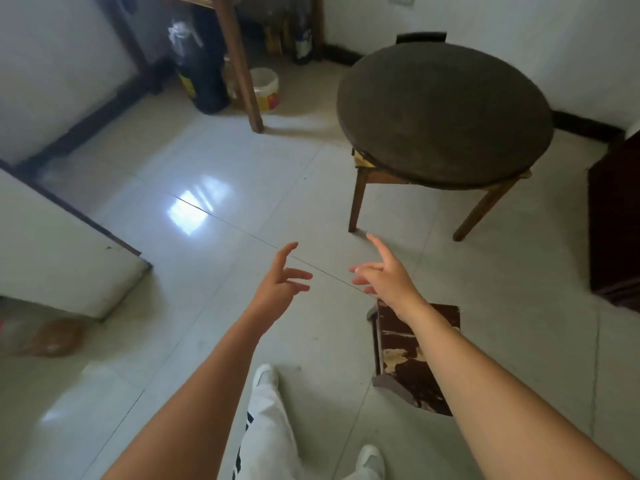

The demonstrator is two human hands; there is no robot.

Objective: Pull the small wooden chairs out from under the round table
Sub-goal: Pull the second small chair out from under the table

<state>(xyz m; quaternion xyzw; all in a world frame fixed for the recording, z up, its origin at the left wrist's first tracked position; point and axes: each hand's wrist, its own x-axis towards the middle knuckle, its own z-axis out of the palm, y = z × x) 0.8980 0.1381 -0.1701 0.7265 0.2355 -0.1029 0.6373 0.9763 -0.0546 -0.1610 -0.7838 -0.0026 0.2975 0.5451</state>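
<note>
Bare forearms, worn wooden chair (408, 362), round table (445, 114)

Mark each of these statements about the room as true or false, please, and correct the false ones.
1. Both hands are empty. True: the left hand and the right hand are open, fingers spread, holding nothing.
2. The round table is lying on its side. False: it stands upright on its legs.
3. One small wooden chair stands on the floor near the person, clear of the table. True; the right forearm crosses over it.
4. The right hand grips a table leg. False: it is in the air, short of the table.
5. A dark chair back shows behind the table's far edge. True.
6. A plate lies on the table top. False: nothing is seen on it.
</note>
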